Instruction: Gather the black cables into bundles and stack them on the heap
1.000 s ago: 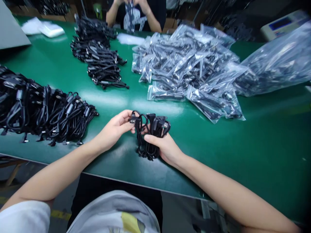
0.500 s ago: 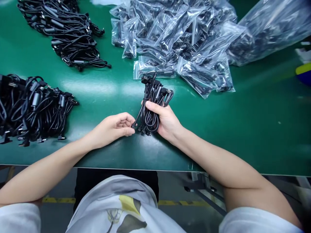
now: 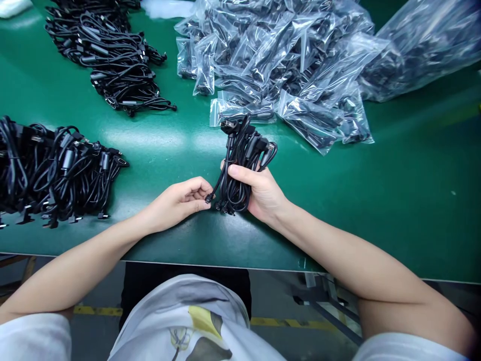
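Note:
My right hand (image 3: 263, 188) is closed around a bundle of black cables (image 3: 238, 173), thumb across the front. Connector ends show at the top and bottom of the bundle. To its left, my left hand (image 3: 184, 200) has its fingers curled, with thumb and fingertips at a small black cable connector (image 3: 209, 198) that sticks out from the lower left of the bundle. Both hands are above the green table (image 3: 180, 238), near its front edge.
On the left lies a row of black cable bundles (image 3: 63, 173), with another pile of cable bundles (image 3: 120, 75) behind it. Clear zip bags with cables (image 3: 278, 55) are heaped at the back centre. A large plastic bag (image 3: 432, 50) lies at the back right.
The view has shifted slightly, so the table and piles appear moved a little right and down. The right hand keeps the cable bundle, now tilted a little; the left stays at the connector.

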`<act>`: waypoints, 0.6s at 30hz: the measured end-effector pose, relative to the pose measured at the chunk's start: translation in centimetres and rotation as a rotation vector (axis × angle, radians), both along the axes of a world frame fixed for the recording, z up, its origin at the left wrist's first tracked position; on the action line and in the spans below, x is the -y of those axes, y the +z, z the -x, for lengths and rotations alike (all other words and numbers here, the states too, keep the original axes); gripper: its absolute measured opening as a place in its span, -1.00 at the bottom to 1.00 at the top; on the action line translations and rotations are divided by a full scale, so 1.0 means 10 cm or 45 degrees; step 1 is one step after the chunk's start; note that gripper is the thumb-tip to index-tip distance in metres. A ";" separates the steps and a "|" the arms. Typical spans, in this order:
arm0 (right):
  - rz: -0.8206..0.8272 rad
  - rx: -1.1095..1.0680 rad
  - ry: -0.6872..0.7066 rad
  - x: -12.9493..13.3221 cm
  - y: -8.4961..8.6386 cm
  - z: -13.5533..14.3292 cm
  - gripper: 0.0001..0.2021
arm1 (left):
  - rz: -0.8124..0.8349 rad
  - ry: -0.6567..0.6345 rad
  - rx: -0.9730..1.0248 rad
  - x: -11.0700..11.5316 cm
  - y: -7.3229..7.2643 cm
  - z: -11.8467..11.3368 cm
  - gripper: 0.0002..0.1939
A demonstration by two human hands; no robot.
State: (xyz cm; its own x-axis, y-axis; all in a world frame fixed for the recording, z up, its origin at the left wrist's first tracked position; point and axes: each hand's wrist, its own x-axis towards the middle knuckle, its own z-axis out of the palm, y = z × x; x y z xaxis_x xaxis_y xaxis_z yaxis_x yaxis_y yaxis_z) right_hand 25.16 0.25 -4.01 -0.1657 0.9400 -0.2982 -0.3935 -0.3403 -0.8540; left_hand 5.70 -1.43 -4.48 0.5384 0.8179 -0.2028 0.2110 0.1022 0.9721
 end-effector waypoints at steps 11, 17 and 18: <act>-0.111 0.005 0.066 0.02 0.01 -0.01 -0.77 | -0.046 -0.006 -0.023 0.00 -0.01 0.03 -0.90; -0.018 0.002 -0.012 -0.03 0.03 -0.02 -0.70 | -0.010 0.159 0.088 0.03 0.03 -0.02 -0.86; 0.009 -0.010 -0.064 -0.04 0.03 -0.02 -0.69 | -0.010 0.223 0.129 0.03 0.04 -0.02 -0.83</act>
State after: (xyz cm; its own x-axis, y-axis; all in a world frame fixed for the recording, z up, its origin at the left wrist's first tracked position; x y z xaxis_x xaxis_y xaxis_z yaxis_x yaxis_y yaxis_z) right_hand 25.37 0.61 -3.74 -0.1207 0.9452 -0.3035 -0.4173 -0.3257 -0.8484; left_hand 5.95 -1.78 -4.06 0.4049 0.9023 -0.1480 0.0917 0.1210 0.9884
